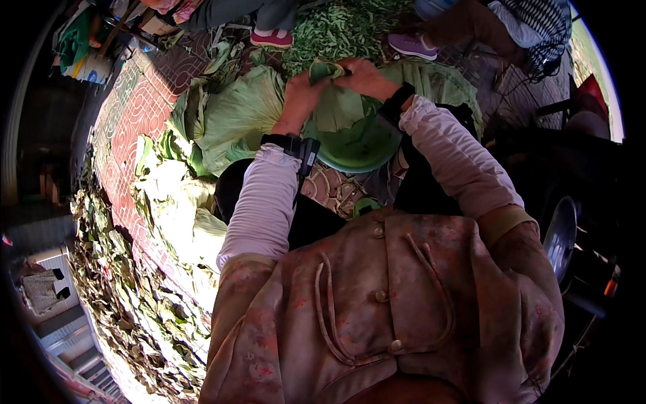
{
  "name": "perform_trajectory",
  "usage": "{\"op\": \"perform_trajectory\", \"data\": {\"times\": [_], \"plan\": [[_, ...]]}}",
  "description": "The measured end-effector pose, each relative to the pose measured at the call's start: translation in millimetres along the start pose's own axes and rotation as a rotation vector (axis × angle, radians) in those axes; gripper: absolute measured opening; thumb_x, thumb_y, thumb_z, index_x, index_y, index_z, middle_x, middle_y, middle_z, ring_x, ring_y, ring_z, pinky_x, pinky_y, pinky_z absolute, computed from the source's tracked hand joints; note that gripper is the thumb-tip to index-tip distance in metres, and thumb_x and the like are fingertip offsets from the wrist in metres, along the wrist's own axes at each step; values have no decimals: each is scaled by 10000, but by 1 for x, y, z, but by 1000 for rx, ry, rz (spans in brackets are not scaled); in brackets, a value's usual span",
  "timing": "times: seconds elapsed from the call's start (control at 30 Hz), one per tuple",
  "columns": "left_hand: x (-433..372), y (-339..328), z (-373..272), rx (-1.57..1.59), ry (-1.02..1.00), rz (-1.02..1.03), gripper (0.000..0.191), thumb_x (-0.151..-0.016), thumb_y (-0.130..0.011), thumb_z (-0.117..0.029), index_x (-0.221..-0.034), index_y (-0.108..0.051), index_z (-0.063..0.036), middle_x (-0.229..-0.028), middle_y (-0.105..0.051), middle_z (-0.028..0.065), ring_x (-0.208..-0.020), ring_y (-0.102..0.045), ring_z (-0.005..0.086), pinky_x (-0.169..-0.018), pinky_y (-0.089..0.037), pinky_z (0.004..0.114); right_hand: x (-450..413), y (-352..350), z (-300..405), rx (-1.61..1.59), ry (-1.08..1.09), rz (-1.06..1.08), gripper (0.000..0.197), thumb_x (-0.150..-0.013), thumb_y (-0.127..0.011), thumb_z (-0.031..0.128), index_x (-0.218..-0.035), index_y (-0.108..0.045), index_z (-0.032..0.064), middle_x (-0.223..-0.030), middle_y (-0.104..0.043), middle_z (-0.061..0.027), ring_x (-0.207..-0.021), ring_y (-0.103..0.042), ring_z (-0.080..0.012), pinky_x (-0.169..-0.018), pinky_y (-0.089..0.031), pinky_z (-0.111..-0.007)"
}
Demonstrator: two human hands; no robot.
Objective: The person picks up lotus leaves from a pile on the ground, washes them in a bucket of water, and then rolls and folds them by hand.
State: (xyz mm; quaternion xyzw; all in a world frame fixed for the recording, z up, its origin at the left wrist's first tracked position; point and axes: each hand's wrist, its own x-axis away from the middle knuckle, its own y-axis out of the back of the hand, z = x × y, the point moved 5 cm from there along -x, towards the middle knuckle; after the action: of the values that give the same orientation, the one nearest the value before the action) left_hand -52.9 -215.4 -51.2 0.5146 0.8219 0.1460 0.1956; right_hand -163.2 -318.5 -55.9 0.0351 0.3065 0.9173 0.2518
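Both my hands are raised over a green basin [353, 151] between my knees. My left hand [305, 93] grips a folded or rolled piece of green leaf [323, 69] at its left side. My right hand [366, 78] has its fingers closed at the right end of the same leaf. Just below my hands, a broad pale green leaf piece [340, 111] lies at the basin. Large flat leaves [242, 113] are spread on the left of the basin, with more large leaves [441, 88] behind it on the right.
Beyond my hands lies a heap of small cut green pieces [343, 30], between other people's shoes [271, 38]. Withered leaves [146, 303] and sunlit leaves [176, 202] cover patterned paving [136, 86] at left. A metal lid or bowl [561, 237] stands at right.
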Motion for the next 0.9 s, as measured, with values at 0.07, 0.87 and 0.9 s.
{"op": "perform_trajectory", "data": {"times": [0.07, 0.87, 0.9], "plan": [[0, 1, -1, 7, -7, -9, 251, -777, -621, -181, -982, -641, -38, -835, -667, 93, -759, -625, 135, -688, -480, 292, 1, 2, 3, 51, -8, -47, 309, -713, -645, 206, -976, -623, 45, -841, -611, -159, -766, -604, -280, -687, -472, -356], [-1, 4, 20, -449, 160, -163, 274, -774, -572, -262, -969, -624, -76, -820, -629, 195, -785, -625, 320, -677, -489, 389, 1, 12, 0, -87, -2, -124, 265, -746, -629, 184, -940, -610, 5, -787, -604, -166, -690, -598, -246, -646, -459, -330], [-2, 4, 23, -325, 196, -153, 266, -786, -565, -234, -981, -605, -56, -811, -631, 182, -737, -639, 295, -625, -505, 370, 1, 11, 0, -87, -1, -123, 265, -746, -629, 184, -940, -610, 5, -787, -604, -166, -690, -598, -246, -646, -459, -330]]}}
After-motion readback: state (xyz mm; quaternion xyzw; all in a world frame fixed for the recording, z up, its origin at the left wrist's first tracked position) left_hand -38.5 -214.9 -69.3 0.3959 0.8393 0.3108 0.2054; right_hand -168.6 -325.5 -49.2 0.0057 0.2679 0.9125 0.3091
